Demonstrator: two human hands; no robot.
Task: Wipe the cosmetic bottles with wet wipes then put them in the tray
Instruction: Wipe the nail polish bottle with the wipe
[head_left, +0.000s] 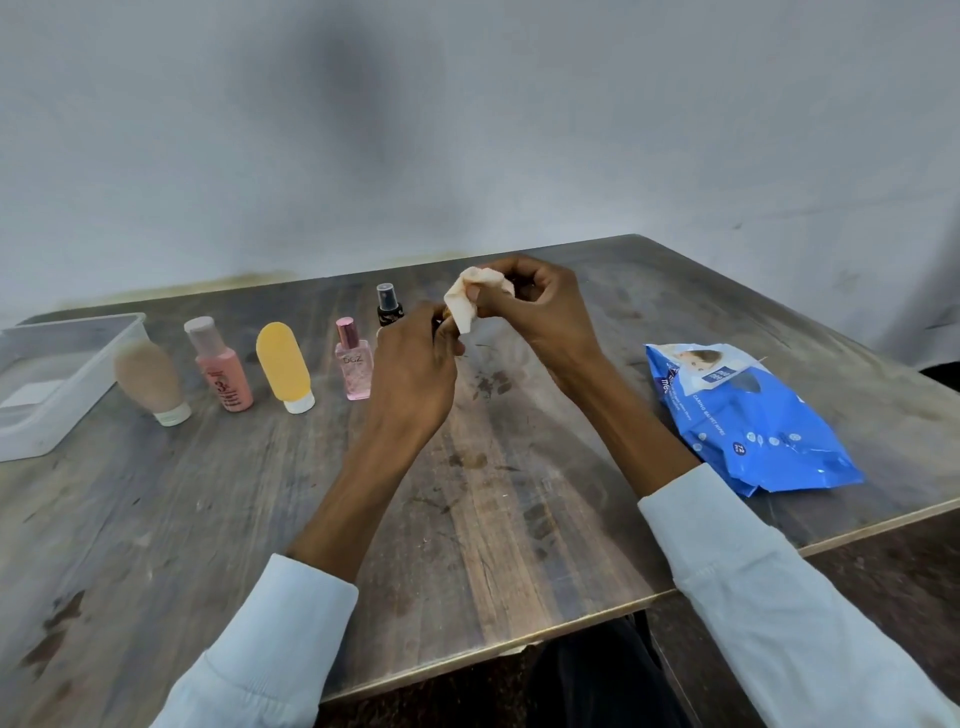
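Our right hand pinches a crumpled wet wipe between thumb and fingers, and our left hand is curled round a small item that is almost wholly hidden; only a dark sliver shows at the fingertips. We take it for one of the cosmetic bottles, held above the middle of the tabletop, toward its far edge, with the wipe pressed against its top.

To do this step well, we judge it best to turn the bottle in the left grip while the wipe wraps round it, so every side gets cleaned, and to keep the hold firm, since a damp bottle can slip.

Standing in a row along the far left part of the tabletop are a beige tube, a pink bottle, a yellow tube, a clear pink perfume bottle and, just behind our left hand, a black spray bottle. The tray sits at the left edge; we cannot tell for sure what lies in it, apart from a pale patch on its floor. The blue pack of wipes lies near the right edge.

The row stands between our hands and the tray, so we should carry the cleaned bottle over the tops, without knocking the upright ones down.
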